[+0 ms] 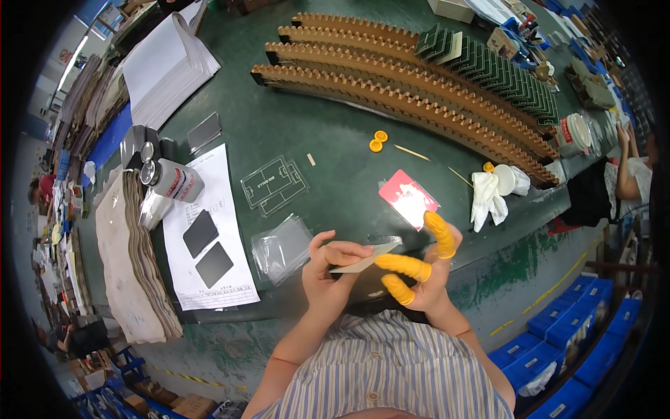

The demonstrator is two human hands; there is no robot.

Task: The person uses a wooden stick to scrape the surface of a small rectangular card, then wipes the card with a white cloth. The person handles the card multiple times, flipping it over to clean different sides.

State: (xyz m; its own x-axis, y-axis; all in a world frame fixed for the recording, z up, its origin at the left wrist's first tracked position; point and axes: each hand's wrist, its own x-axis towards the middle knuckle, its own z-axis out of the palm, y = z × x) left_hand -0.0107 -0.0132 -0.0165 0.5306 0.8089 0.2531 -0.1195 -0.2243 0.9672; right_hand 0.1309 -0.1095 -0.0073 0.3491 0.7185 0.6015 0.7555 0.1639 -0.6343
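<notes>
The green tabletop (342,202) carries everything, with the red card (410,200) as reference. Beyond that card stretch the slotted wooden racks (401,105). Well to its left lies a printed sheet (230,223). On the near side of the card are both hands: the left hand (328,279) to its left, thumb and fingers pinched narrow on one edge of the pale plate, and the right hand (436,283) just below it, fingers spread apart. Clear film pieces (283,250) rest left of and nearer than the card. The pale plate (359,262) itself is tilted, nearer and left of the card. It looks light, thin and fairly stiff, probably smooth and easily marked, so edges or corners seem the best hold. Smallest, yellow finger cots (405,265) cover three right fingertips; one tip meets the plate's far edge, though whether it presses I cannot tell.
</notes>
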